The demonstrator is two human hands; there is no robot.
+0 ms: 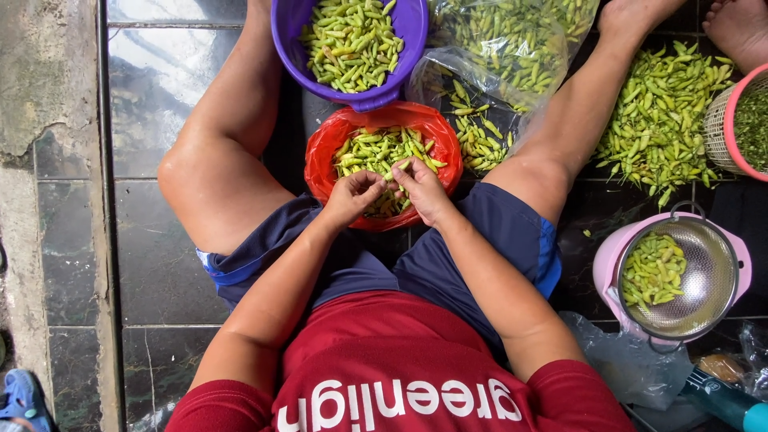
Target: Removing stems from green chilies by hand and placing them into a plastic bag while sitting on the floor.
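Observation:
I sit on the floor with my legs spread. Between them lies a red plastic bag (320,156) full of green chili peppers. My left hand (354,194) and my right hand (420,188) meet over the bag, fingertips pinching one green chili (398,168) between them. A purple bucket (416,32) of chilies stands just beyond the bag.
A clear plastic bag (512,40) of chilies lies at the top. A loose heap of chilies (660,112) covers the floor on the right, beside a pink basket (740,120). A metal colander (704,280) with some chilies sits in a pink tub. Another person's foot (740,28) shows top right.

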